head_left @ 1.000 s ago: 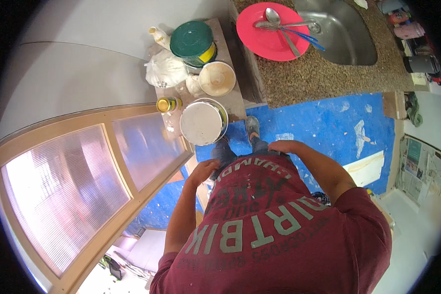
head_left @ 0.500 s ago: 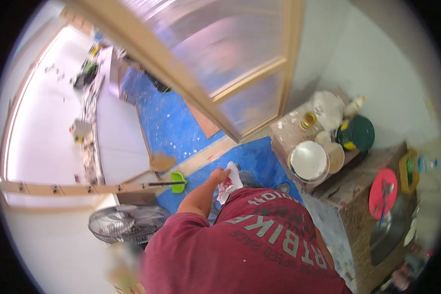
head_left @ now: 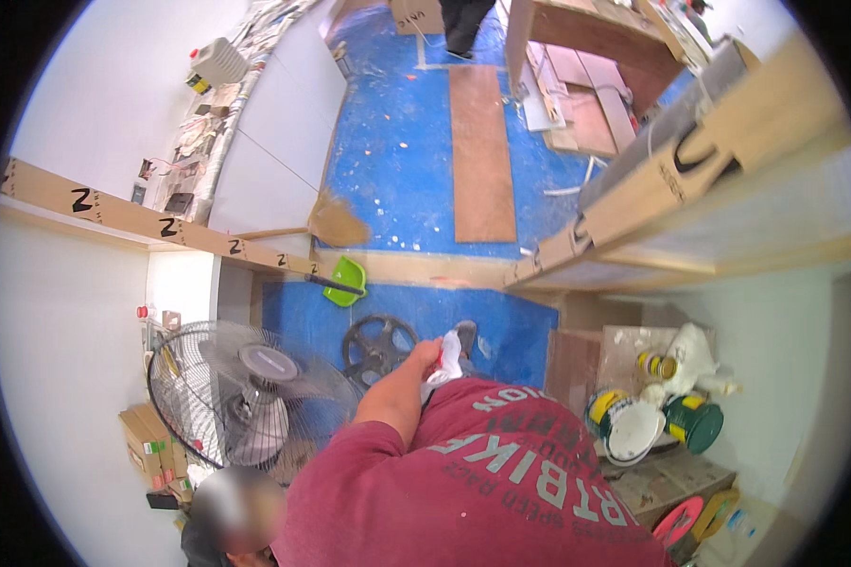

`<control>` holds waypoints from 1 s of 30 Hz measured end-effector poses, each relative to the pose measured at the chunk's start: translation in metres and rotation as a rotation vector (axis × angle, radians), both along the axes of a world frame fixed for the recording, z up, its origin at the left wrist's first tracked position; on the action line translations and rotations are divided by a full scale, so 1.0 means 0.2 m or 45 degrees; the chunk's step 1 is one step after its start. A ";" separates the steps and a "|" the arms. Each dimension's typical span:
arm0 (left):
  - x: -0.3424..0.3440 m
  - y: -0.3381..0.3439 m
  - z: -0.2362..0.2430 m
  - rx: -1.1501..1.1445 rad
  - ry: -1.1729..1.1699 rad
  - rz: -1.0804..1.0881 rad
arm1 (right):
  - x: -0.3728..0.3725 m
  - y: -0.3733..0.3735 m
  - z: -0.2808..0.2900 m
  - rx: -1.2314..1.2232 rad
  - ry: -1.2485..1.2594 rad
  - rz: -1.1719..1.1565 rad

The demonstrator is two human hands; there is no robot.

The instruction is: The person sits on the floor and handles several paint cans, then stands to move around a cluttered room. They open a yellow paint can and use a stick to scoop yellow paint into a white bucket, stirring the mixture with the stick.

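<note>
My left hand (head_left: 427, 355) is closed around a crumpled white thing with red marks (head_left: 447, 363), perhaps a thin bag or cloth. It hangs in front of my body at the hem of my maroon shirt. My right hand does not show; my torso covers that side. Just left of my left hand, low down, is the dark round base (head_left: 378, 348) of a fan. Farther to the left lies a lime-green dustpan (head_left: 346, 281) on the blue floor covering.
A large standing fan (head_left: 255, 387) is close on my left, beside a person's head (head_left: 241, 515). Paint buckets (head_left: 633, 433) stand on the right. Ahead, past the doorway sill (head_left: 407, 267), lie a long brown board (head_left: 482, 156) and another person's dark-clothed legs (head_left: 463, 24).
My view has swung round to the doorway, and the framed glazed panel now sits at the right. My left hand still grips the white thing. A person's head shows more plainly at lower left.
</note>
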State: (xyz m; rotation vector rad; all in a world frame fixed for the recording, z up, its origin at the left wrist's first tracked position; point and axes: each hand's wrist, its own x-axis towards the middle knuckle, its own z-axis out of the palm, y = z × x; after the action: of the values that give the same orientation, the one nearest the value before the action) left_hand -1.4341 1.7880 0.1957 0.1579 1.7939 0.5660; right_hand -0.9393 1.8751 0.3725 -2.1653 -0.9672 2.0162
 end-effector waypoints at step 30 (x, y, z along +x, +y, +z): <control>-1.87 1.56 0.72 0.235 -0.144 -1.319 | -1.93 1.63 -0.22 0.096 -0.057 0.329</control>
State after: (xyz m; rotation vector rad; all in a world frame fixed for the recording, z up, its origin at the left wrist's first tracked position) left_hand -1.8079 2.0992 0.3396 1.0791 1.3063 -0.0197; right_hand -1.3250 2.2009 0.3285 -2.1518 -1.3697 2.0000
